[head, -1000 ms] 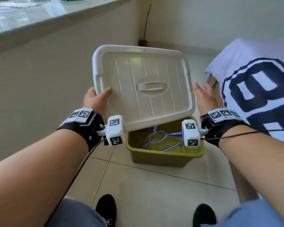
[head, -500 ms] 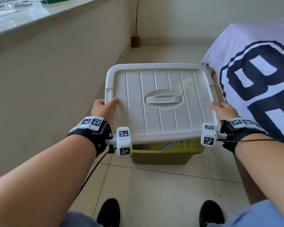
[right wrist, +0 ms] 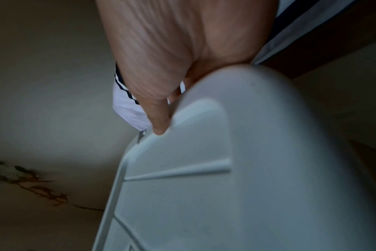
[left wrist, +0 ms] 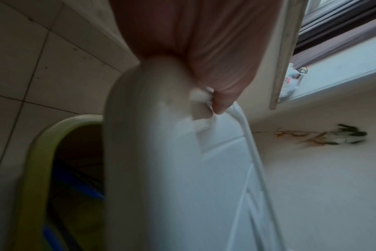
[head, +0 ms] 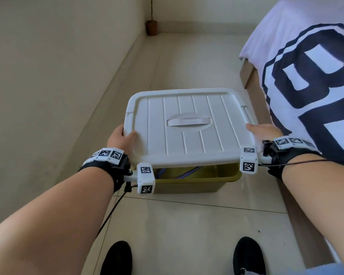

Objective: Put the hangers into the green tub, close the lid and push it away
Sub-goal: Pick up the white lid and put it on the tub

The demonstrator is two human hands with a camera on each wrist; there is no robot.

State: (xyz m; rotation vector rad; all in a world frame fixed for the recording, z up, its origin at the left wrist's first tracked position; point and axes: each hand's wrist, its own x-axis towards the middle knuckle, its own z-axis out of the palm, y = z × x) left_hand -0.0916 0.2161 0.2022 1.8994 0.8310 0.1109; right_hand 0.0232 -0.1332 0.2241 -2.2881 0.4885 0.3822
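The white lid (head: 189, 126) is held nearly level above the green tub (head: 197, 180), top side up, its long axis running from the person's left to their right and its moulded handle (head: 189, 121) lying along that same line. The left hand (head: 120, 138) grips the lid's left short edge, thumb on top near the front corner; the right hand (head: 263, 131) grips the right short edge the same way, thumb on the top face (in the wrist views each thumb presses against the raised rim, the other fingers hidden beneath). The lid is not seated: its near edge stands clear of the tub's near rim, and a strip of the tub's inside shows through the gap. Inside, blue hangers (left wrist: 75, 183) lie on the bottom; how many I cannot tell. The tub sits on a pale tiled floor (head: 187, 225), with a cream wall (head: 58, 76) close along its left side and the wooden frame of a bed (head: 248, 74) just beside its right end. The bed is covered by a white cloth with large dark blue lettering (head: 306, 76). A small brown pot (head: 151, 27) stands in the far corner where the walls meet. Two black shoes (head: 117, 259) show at the near edge of the floor.
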